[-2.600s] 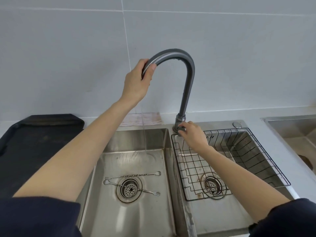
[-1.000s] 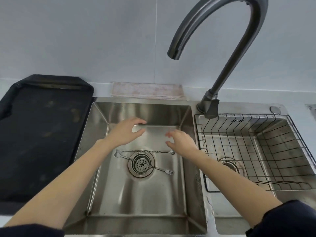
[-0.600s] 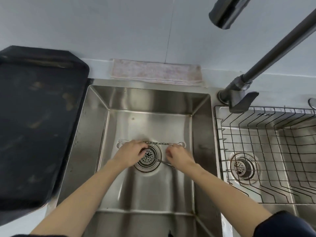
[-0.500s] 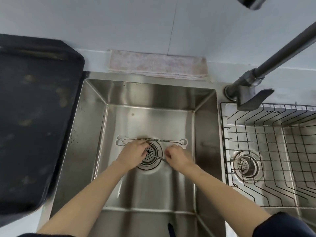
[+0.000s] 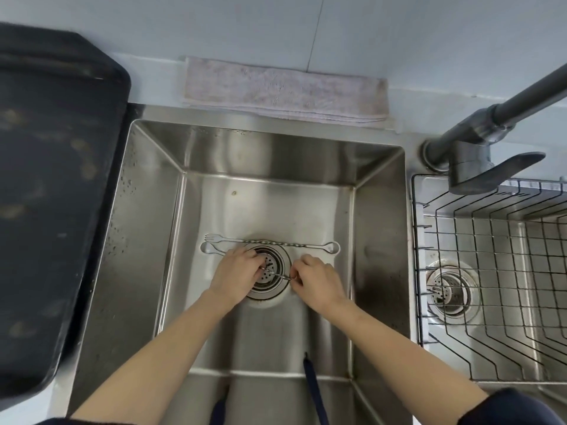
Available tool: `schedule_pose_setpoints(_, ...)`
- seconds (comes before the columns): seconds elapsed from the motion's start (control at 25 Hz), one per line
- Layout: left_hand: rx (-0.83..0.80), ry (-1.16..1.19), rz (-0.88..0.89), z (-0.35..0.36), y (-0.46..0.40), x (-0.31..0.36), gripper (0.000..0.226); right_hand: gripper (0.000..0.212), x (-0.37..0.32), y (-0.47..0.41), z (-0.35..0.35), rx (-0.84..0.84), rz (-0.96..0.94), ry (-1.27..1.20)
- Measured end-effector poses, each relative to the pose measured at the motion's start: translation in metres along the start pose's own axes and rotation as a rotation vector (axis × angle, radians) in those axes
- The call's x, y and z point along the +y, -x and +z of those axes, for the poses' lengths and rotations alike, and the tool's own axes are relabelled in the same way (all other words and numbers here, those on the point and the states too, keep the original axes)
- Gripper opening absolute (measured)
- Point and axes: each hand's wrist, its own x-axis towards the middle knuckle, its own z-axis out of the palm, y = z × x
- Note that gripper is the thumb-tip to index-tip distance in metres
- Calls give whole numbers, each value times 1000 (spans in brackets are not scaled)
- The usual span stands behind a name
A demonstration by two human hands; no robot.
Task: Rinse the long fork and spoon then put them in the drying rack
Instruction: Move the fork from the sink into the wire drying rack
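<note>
Two thin metal utensils with twisted handles lie in the left sink basin (image 5: 377,228). The long fork (image 5: 270,242) rests flat just behind the drain, tines at its left end, untouched. The long spoon (image 5: 211,249) shows its bowl on the left, and its handle runs diagonally over the drain strainer (image 5: 271,279). My left hand (image 5: 236,276) and my right hand (image 5: 317,282) both pinch that handle, one on each side of the drain. The spoon's right end is hidden under my right hand. The wire drying rack (image 5: 503,256) sits in the right basin.
The dark faucet base and lever (image 5: 469,161) stand between the basins, with the spout out of view and no water visible. A folded cloth (image 5: 282,90) lies behind the sink. A black tray (image 5: 55,194) covers the counter on the left. Dark cords (image 5: 313,391) hang near me.
My hands left the faucet, dropped into the left basin and closed on the utensil lying across the drain. The view has moved closer and lower over the basin.
</note>
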Motion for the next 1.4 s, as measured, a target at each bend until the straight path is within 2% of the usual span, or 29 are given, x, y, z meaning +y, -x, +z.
schedule_pose_setpoints(0.04,-3,47,-6,-2,0,-1,13,23,0,1,0,1,-4,6)
schedule_pose_setpoints(0.2,-11,57,-45,-7,7,1,28,23,-2,11,-4,3,4,7)
schedule_pose_setpoints(0.44,79,89,-25,-34,28,8,26,27,-12,34,-31,77,4,20)
schedule_pose_setpoints(0.8,194,46,8,-93,70,35,26,27,-14,90,-79,385,-49,116)
schedule_pose_setpoints(1.12,349,30,41,-125,89,84,26,23,23,148,-115,613,-51,155)
schedule_pose_setpoints(1.4,374,57,88,-128,84,158,22,22,92,198,-127,719,22,154)
